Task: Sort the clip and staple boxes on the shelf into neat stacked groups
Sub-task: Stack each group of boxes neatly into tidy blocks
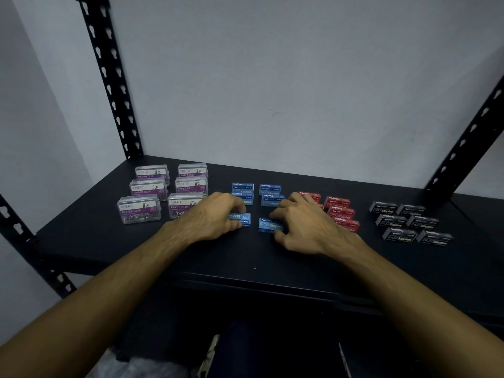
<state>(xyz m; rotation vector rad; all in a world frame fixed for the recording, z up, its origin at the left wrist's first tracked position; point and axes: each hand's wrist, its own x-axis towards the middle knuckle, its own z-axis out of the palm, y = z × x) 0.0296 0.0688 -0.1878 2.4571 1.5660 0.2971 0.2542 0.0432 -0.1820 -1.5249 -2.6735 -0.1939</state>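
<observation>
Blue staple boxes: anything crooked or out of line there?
Mostly tidy. The front-left blue box under the left hand has its label reversed compared with the front-right blue box gripped by the right hand.

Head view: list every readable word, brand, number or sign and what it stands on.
"KREATI" and "PAPER CLIP": purple labels of the clear plastic paper clip boxes.
"Staples" beside a boxed "10": blue cardboard staple boxes, some printed upside down.
"Staples": red cardboard staple boxes.
"Staples" with "10": black cardboard staple boxes.
Smaller print on all boxes: too blurred to read.
</observation>
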